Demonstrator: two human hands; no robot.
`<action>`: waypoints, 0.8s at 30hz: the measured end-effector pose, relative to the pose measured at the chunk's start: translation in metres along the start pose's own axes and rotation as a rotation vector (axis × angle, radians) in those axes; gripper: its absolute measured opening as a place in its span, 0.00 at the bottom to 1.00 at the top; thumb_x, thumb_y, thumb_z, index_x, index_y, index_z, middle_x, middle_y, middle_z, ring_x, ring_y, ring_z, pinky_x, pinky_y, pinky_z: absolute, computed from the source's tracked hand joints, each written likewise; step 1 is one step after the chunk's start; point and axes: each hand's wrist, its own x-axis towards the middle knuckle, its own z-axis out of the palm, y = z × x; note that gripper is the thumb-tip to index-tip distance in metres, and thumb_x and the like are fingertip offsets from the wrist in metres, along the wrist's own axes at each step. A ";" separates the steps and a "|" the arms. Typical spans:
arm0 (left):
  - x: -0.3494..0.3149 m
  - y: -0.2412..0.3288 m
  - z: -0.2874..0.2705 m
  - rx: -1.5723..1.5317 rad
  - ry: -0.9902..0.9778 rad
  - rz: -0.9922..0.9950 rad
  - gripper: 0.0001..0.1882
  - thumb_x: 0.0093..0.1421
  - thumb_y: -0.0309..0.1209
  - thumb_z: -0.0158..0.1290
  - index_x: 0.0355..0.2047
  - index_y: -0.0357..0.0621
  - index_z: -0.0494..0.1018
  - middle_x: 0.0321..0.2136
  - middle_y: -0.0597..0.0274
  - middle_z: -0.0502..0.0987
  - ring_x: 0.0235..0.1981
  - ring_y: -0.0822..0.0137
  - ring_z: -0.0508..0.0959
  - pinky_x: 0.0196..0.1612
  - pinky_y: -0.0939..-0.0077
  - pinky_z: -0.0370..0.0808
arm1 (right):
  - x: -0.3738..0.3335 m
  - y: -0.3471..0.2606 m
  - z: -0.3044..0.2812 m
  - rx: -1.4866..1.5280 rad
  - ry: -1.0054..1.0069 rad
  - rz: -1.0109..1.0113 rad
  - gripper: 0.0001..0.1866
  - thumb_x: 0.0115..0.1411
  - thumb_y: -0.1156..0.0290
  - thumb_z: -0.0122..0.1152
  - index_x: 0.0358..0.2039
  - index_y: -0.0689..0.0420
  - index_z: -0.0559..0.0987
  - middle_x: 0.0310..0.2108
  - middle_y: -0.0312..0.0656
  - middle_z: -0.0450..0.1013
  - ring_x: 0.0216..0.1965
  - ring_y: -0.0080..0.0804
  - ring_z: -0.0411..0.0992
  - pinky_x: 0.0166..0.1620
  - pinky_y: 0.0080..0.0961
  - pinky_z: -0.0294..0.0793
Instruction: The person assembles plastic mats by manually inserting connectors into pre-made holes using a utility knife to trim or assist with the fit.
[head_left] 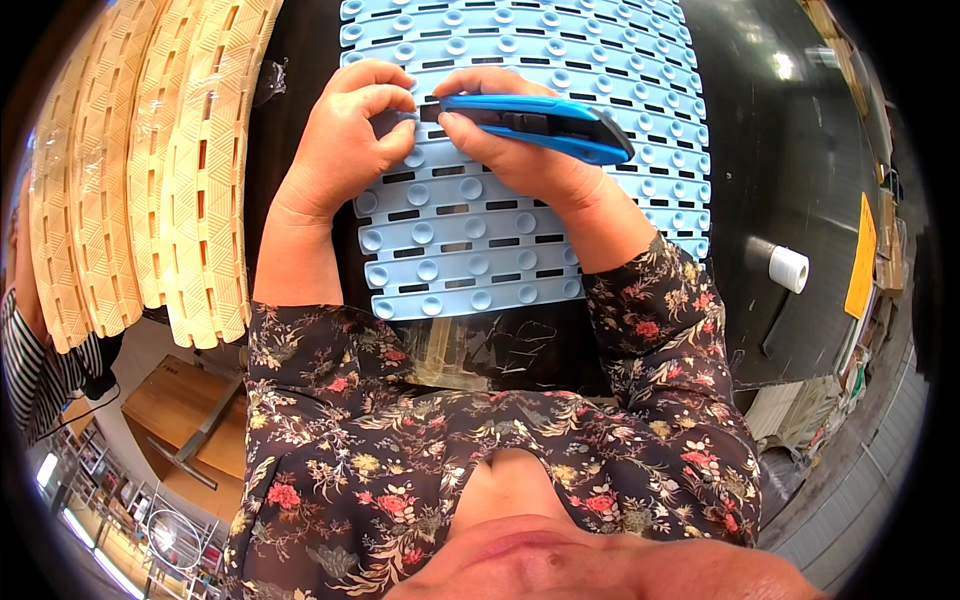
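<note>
A light blue slatted plastic mat [470, 240] with round studs and narrow slots lies on a black table [790, 150]. My right hand [520, 150] grips a blue utility knife [540, 125] with its tip pointing left onto the mat. My left hand [350, 135] rests on the mat right beside the knife tip, fingers curled and pinching the mat's edge at a slot. Both hands sit near the mat's middle rows.
Cream slatted mats [150, 170] wrapped in clear film lie in a stack to the left. A white roll of tape [789, 268] stands on the black table at right. A person in a striped sleeve [30, 370] is at the far left edge.
</note>
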 end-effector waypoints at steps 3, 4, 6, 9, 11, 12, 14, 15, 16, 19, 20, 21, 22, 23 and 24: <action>0.000 0.001 0.000 0.005 0.003 0.002 0.08 0.49 0.23 0.61 0.31 0.38 0.81 0.43 0.60 0.81 0.49 0.58 0.78 0.53 0.67 0.76 | -0.001 0.000 0.000 0.013 -0.005 0.023 0.14 0.59 0.62 0.68 0.45 0.51 0.83 0.35 0.42 0.82 0.36 0.36 0.81 0.41 0.31 0.80; 0.000 0.002 0.000 0.006 0.005 0.003 0.08 0.49 0.23 0.61 0.31 0.38 0.81 0.43 0.60 0.81 0.49 0.58 0.78 0.53 0.67 0.76 | 0.000 -0.001 -0.001 -0.001 0.006 0.021 0.14 0.59 0.63 0.68 0.45 0.52 0.83 0.35 0.42 0.82 0.36 0.36 0.81 0.41 0.31 0.80; 0.000 0.001 0.001 -0.003 0.006 0.004 0.08 0.49 0.23 0.61 0.31 0.38 0.81 0.43 0.60 0.81 0.49 0.58 0.78 0.53 0.67 0.76 | 0.000 -0.003 -0.002 -0.026 0.012 0.017 0.15 0.59 0.63 0.68 0.45 0.52 0.83 0.35 0.42 0.82 0.36 0.35 0.81 0.41 0.31 0.80; 0.000 0.001 0.001 0.000 0.004 -0.004 0.08 0.49 0.23 0.61 0.31 0.38 0.81 0.43 0.60 0.81 0.49 0.58 0.78 0.53 0.67 0.76 | 0.000 -0.005 -0.002 -0.033 -0.001 0.000 0.15 0.59 0.63 0.68 0.45 0.53 0.82 0.35 0.42 0.82 0.36 0.35 0.81 0.41 0.31 0.80; 0.000 0.001 0.000 0.005 0.001 -0.005 0.08 0.49 0.23 0.61 0.31 0.38 0.81 0.43 0.60 0.81 0.49 0.58 0.78 0.53 0.67 0.76 | 0.001 -0.001 -0.002 -0.006 -0.012 -0.013 0.15 0.59 0.63 0.69 0.45 0.53 0.82 0.35 0.42 0.81 0.36 0.35 0.81 0.41 0.31 0.81; 0.000 0.001 0.000 0.008 -0.001 -0.002 0.08 0.49 0.23 0.61 0.31 0.38 0.81 0.43 0.60 0.81 0.49 0.58 0.78 0.53 0.67 0.76 | 0.001 0.000 -0.001 -0.001 -0.011 -0.005 0.15 0.59 0.63 0.69 0.46 0.53 0.82 0.35 0.42 0.81 0.36 0.35 0.81 0.41 0.31 0.80; 0.000 0.000 0.000 0.007 -0.001 0.001 0.08 0.49 0.23 0.61 0.32 0.38 0.81 0.43 0.60 0.81 0.49 0.58 0.78 0.53 0.67 0.76 | 0.000 0.002 0.000 0.008 -0.010 0.013 0.15 0.59 0.64 0.69 0.46 0.52 0.82 0.35 0.42 0.81 0.36 0.35 0.81 0.41 0.31 0.80; 0.000 -0.001 0.000 0.005 0.000 0.001 0.08 0.49 0.23 0.61 0.32 0.38 0.81 0.43 0.60 0.81 0.49 0.58 0.78 0.53 0.67 0.76 | 0.000 0.002 0.000 0.004 0.001 0.005 0.15 0.59 0.64 0.69 0.46 0.52 0.82 0.36 0.42 0.81 0.36 0.35 0.81 0.41 0.31 0.80; -0.001 -0.001 0.000 0.003 0.001 0.002 0.08 0.49 0.23 0.61 0.32 0.38 0.81 0.43 0.60 0.81 0.49 0.58 0.78 0.54 0.67 0.76 | 0.000 0.001 0.000 0.001 0.011 -0.003 0.15 0.59 0.64 0.69 0.46 0.53 0.82 0.36 0.42 0.81 0.36 0.35 0.81 0.41 0.31 0.80; 0.000 0.001 0.001 -0.005 -0.003 -0.008 0.08 0.49 0.23 0.61 0.32 0.38 0.81 0.43 0.60 0.81 0.49 0.58 0.78 0.54 0.67 0.76 | 0.001 0.000 -0.002 -0.022 0.011 -0.024 0.15 0.59 0.63 0.69 0.46 0.53 0.82 0.36 0.42 0.81 0.36 0.35 0.81 0.42 0.30 0.80; 0.000 0.001 0.001 0.006 -0.002 -0.001 0.08 0.49 0.23 0.61 0.32 0.38 0.81 0.43 0.60 0.81 0.49 0.58 0.78 0.54 0.67 0.76 | 0.001 -0.001 -0.002 -0.031 0.006 -0.032 0.16 0.59 0.63 0.69 0.46 0.53 0.82 0.36 0.42 0.81 0.37 0.35 0.81 0.42 0.30 0.80; 0.000 0.000 0.002 0.016 -0.001 0.006 0.08 0.48 0.23 0.61 0.32 0.38 0.81 0.43 0.60 0.81 0.49 0.58 0.78 0.54 0.67 0.76 | 0.001 0.000 -0.002 -0.020 0.003 -0.024 0.15 0.59 0.63 0.69 0.46 0.53 0.82 0.36 0.42 0.81 0.36 0.35 0.81 0.41 0.30 0.80; 0.001 0.000 0.002 0.026 0.000 0.013 0.08 0.48 0.23 0.61 0.32 0.38 0.81 0.43 0.60 0.81 0.49 0.58 0.78 0.54 0.67 0.76 | 0.001 0.003 -0.002 -0.010 0.001 -0.016 0.15 0.59 0.63 0.69 0.46 0.53 0.82 0.36 0.42 0.81 0.36 0.34 0.81 0.41 0.30 0.80; 0.000 0.000 0.001 0.025 0.000 0.013 0.08 0.48 0.23 0.61 0.32 0.38 0.81 0.43 0.60 0.81 0.49 0.58 0.78 0.54 0.67 0.76 | 0.001 0.004 0.000 0.003 -0.004 -0.010 0.15 0.59 0.63 0.69 0.45 0.53 0.82 0.35 0.42 0.81 0.36 0.34 0.81 0.41 0.30 0.80; 0.000 0.000 0.000 0.024 0.000 0.012 0.08 0.48 0.23 0.61 0.32 0.38 0.81 0.43 0.60 0.81 0.49 0.58 0.78 0.54 0.67 0.76 | 0.001 0.003 0.000 -0.009 0.001 -0.008 0.15 0.59 0.63 0.69 0.45 0.53 0.82 0.35 0.42 0.81 0.35 0.34 0.81 0.41 0.29 0.80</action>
